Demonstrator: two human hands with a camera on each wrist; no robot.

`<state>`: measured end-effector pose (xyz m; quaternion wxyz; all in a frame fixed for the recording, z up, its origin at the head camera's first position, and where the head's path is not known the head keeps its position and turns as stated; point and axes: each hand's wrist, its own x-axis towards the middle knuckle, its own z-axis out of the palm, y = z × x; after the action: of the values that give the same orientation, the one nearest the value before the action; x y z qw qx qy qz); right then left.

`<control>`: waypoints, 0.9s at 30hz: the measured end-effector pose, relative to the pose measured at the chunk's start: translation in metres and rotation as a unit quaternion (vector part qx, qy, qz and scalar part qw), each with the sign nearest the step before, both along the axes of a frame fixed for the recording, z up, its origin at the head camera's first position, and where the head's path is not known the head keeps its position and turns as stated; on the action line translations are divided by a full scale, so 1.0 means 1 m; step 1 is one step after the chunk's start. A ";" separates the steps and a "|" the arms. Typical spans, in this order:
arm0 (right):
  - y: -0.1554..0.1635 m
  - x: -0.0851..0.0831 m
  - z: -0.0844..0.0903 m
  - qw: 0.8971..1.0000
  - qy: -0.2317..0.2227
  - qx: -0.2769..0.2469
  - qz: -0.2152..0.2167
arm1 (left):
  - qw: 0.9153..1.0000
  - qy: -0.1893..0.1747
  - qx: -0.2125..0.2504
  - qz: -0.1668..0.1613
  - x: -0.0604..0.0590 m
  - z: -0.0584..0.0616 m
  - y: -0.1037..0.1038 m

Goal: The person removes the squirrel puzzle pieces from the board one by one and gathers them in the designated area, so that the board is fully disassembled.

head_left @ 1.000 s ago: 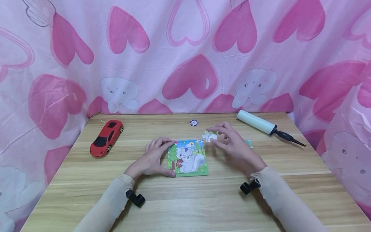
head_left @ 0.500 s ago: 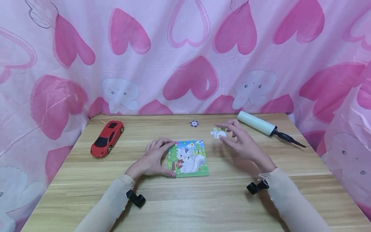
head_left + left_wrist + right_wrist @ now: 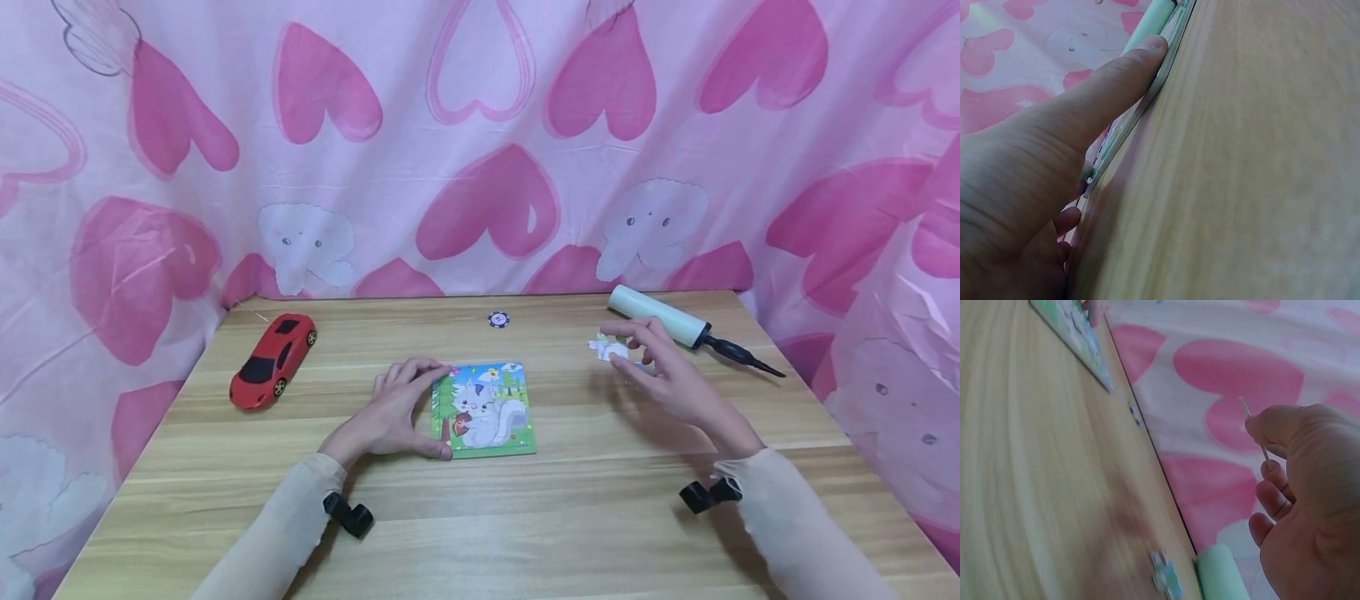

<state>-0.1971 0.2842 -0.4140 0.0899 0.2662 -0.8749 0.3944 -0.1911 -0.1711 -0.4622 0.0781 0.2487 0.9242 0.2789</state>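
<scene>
L hand (image 3: pixel 393 415) braces puzzle board (image 3: pixel 485 408) w/ thumb, fingers straight; R hand (image 3: pixel 663 375) pinching loose piece (image 3: pixel 609 348) mid-right of frame — best kept level, set down gently.

right hand (image 3: pixel 667 375) | carried puzzle piece (image 3: pixel 609 348) rightward | nearer pump (image 3: pixel 660 316)
</scene>
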 end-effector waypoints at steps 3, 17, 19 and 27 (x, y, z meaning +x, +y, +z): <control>0.010 0.004 -0.001 1.000 0.003 0.002 -0.004 | 1.000 0.000 0.001 0.000 0.000 0.001 -0.001; 0.040 0.027 -0.014 0.998 -0.020 0.053 -0.025 | 1.000 0.007 0.006 -0.004 0.001 0.001 -0.002; 0.043 0.031 -0.018 0.998 -0.032 0.054 -0.025 | 1.000 0.007 0.006 -0.004 0.001 0.001 -0.002; 0.057 0.044 -0.036 0.996 -0.069 0.056 -0.018 | 1.000 0.006 0.005 -0.003 0.002 0.002 0.000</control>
<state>-0.1531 0.3410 -0.4502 0.0217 0.2271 -0.9045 0.3603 -0.1893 -0.1708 -0.4598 0.0722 0.2536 0.9225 0.2819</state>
